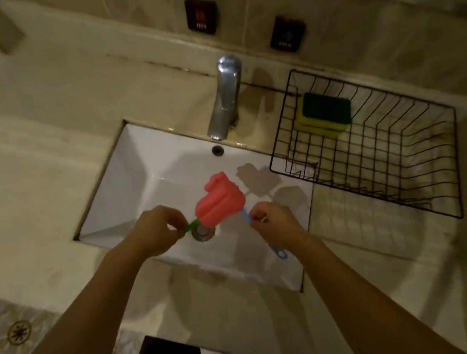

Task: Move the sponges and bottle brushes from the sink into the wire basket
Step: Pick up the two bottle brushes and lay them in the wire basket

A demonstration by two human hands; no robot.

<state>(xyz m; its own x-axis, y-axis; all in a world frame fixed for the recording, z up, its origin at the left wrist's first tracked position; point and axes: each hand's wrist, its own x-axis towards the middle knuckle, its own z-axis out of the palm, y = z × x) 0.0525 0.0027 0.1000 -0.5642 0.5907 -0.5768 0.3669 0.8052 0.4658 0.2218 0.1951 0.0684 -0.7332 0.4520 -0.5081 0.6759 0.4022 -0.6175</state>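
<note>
Two bottle brushes with pink foam heads (pixel 220 202) are held together above the white sink (pixel 145 173). My left hand (pixel 155 231) pinches the green handle (pixel 190 224) of one brush. My right hand (pixel 274 222) grips the blue handle (pixel 280 251) of the other, whose looped end sticks out below my wrist. The foam heads overlap, so I cannot tell them apart. The black wire basket (pixel 396 180) stands on the counter to the right of the sink and holds stacked yellow-and-green sponges (pixel 323 113) in its far left corner.
A chrome faucet (pixel 225 98) rises behind the sink, near the basket's left rim. The drain (pixel 203 233) lies under the brush heads. Two dark wall switches (pixel 201 14) sit on the tiled wall above. Beige countertop (pixel 26 180) spreads to the left.
</note>
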